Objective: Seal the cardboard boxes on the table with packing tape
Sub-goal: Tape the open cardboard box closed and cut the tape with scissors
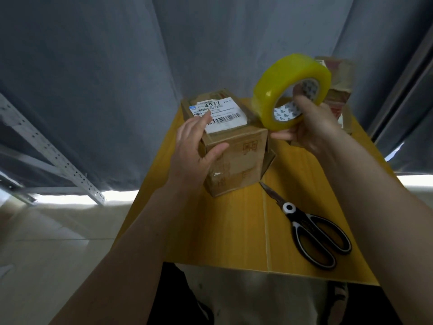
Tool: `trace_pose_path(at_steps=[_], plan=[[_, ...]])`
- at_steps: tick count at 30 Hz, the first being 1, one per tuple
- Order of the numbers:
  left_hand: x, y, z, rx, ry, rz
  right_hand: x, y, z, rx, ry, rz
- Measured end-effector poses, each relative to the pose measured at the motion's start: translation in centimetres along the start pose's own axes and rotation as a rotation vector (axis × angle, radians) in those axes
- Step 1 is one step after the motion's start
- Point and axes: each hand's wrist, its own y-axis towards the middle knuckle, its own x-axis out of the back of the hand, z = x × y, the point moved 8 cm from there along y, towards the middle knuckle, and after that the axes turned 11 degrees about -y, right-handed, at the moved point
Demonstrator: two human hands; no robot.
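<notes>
You're steadying the box (pixel 230 146) with your left hand (pixel 196 146) spread on it, right hand (pixel 311 127) gripping the tape roll (pixel 290 90); next you're likely needing the tape's loose end on the lid.

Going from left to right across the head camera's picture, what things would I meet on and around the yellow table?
Metal shelving rail → left hand → labelled cardboard box → roll of yellow packing tape gripped by the right hand → second cardboard box.

A pair of scissors (pixel 311 233) lay closed on the yellow table (pixel 225 231) — black and white handles toward the near edge. Behind hung a grey curtain (pixel 105 66); a perforated metal rack (pixel 46 151) stood at left on the pale floor (pixel 46 242).
</notes>
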Motion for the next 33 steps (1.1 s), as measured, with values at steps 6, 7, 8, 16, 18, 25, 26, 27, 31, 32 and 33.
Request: trace_pose_path(at_steps=[6, 7, 8, 16, 18, 25, 26, 27, 31, 32, 33], plan=[[0.1, -0.1, -0.2, 0.001, -0.016, -0.022, -0.9, 0.0, -2.0, -0.224, 0.112, 0.035], [0.1, -0.1, -0.4, 0.011, -0.018, -0.023, -1.2, -0.1, -2.3, -0.247, 0.135, 0.024], [0.1, -0.1, -0.7, 0.024, -0.013, -0.025, -1.4, -0.1, -2.6, -0.261, 0.155, 0.022], [-1.5, 3.8, -4.9, 0.021, 0.626, 0.160, -3.3, -0.2, -3.6, -0.235, 0.250, 0.063], [-3.0, 4.0, -4.5, 0.056, 0.618, 0.252, -3.2, 0.0, -3.6, -0.229, 0.242, 0.060], [-2.8, 4.0, -3.0, 0.153, 0.482, 0.171, -2.0, 0.9, -3.6, -0.172, 0.173, 0.081], [-2.8, 4.0, -3.1, 0.154, 0.483, 0.174, -1.8, 1.0, -3.6, -0.173, 0.185, 0.080], [-2.8, 4.0, -3.0, 0.158, 0.480, 0.179, -1.5, 1.1, -3.8, -0.179, 0.203, 0.070], [-2.7, 4.1, -2.6, 0.168, 0.472, 0.181, -0.3, 1.0, -6.3, -0.259, 0.232, 0.023], [-2.8, 4.1, -2.5, 0.167, 0.478, 0.183, -0.1, 1.0, -6.8, -0.270, 0.230, 0.021], [-2.8, 4.1, -2.5, 0.165, 0.482, 0.183, -0.1, 1.0, -7.0, -0.271, 0.229, 0.019]])
